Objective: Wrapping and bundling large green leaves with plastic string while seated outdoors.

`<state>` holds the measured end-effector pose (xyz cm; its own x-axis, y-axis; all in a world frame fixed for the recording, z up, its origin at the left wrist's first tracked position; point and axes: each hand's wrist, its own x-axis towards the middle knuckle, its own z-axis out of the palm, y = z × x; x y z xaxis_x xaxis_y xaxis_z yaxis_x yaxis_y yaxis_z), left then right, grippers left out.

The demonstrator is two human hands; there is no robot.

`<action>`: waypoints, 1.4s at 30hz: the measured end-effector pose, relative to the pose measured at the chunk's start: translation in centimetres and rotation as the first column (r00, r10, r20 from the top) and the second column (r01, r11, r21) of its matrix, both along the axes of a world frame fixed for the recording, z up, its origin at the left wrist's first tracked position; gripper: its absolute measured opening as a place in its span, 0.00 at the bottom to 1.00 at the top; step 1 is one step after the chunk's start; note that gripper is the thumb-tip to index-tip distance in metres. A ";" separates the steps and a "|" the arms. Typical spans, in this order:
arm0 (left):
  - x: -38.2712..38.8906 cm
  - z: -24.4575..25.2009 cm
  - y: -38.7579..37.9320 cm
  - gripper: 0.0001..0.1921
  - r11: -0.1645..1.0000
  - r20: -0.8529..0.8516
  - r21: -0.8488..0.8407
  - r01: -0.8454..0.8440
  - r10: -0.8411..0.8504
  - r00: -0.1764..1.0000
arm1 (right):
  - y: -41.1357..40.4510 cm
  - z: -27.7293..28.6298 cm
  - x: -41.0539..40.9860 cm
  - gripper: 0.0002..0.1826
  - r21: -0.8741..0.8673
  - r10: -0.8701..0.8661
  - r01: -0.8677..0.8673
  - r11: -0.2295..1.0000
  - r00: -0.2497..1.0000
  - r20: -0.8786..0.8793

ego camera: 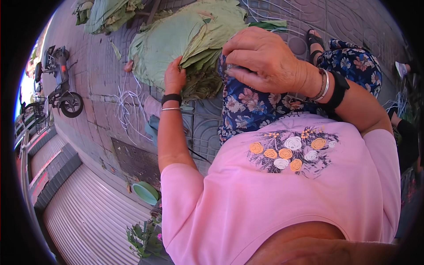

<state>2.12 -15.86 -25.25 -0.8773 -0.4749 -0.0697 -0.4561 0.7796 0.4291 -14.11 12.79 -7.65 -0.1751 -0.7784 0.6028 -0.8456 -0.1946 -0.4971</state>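
Before me on the paving lies a thick stack of large, wilted green leaves (172, 46), which look like lotus leaves; their edges are crumpled and brownish underneath. My left hand (175, 77) grips the near edge of the top leaf, where a fold runs up from the fingers. My right hand (265, 61) is raised above my flowered trousers (248, 106), to the right of the stack. Its fingers are curled in, and whether anything thin is between them is hidden.
White plastic strings (127, 102) lie tangled left of the stack. Another leaf bundle (111, 15) is at the top. A scooter (63, 82) stands at far left, near a roller shutter (89, 215). A green basin (145, 192) and a plant (142, 237) are lower left; another person's shoe (400, 69) shows at far right.
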 end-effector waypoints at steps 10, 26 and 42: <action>-1.2 9.9 -1.0 0.22 0.886 -0.025 -0.464 -0.010 -0.002 1.000 | -0.5 0.2 0.6 0.08 -0.047 0.012 -0.006 0.999 0.990 0.138; -8.1 26.5 10.9 0.30 0.702 -0.333 -0.711 0.052 -0.401 0.853 | -2.1 2.1 -4.7 0.42 0.003 -0.020 -0.142 0.990 -0.122 0.992; -11.5 23.5 19.6 0.28 0.854 -0.445 -0.377 0.358 -0.506 0.739 | 1.3 4.4 -9.8 0.12 -0.200 0.119 0.366 0.909 0.233 0.965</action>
<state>-9.42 3.72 -1.74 -0.8578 0.0302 0.5131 0.1873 0.9480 0.2573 -23.86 14.08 -3.22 -0.8686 -0.4876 0.0881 0.1800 -0.4762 -0.8607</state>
